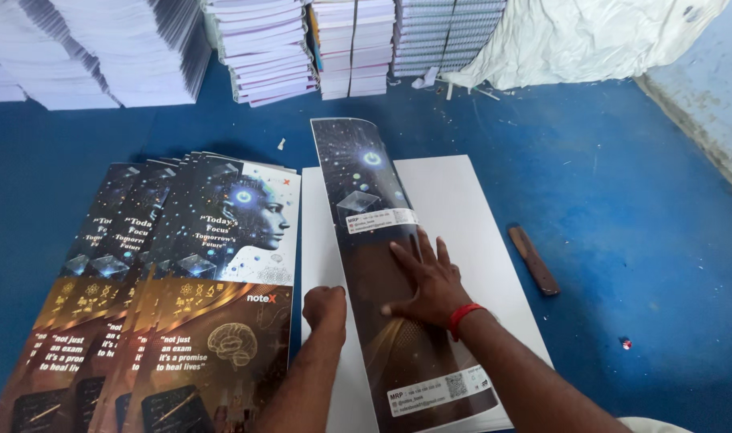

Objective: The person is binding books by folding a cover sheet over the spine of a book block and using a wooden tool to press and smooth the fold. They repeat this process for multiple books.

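A long printed cover sheet [366,192], dark with a glowing pattern, lies folded over a white stack of paper [462,208] on the blue surface. My right hand [426,277], a red band on its wrist, presses flat on the cover with fingers spread. My left hand [324,309] is curled into a fist and pushes against the cover's left folded edge. To the left lies a fanned pile of similar printed covers [189,281] showing a face and a brain drawing.
A brown wooden stick [533,258] lies to the right of the white stack. Tall stacks of bound paper blocks [269,48] line the far edge, beside a crumpled white sheet [590,36]. A pale wall edge [703,104] runs at the right.
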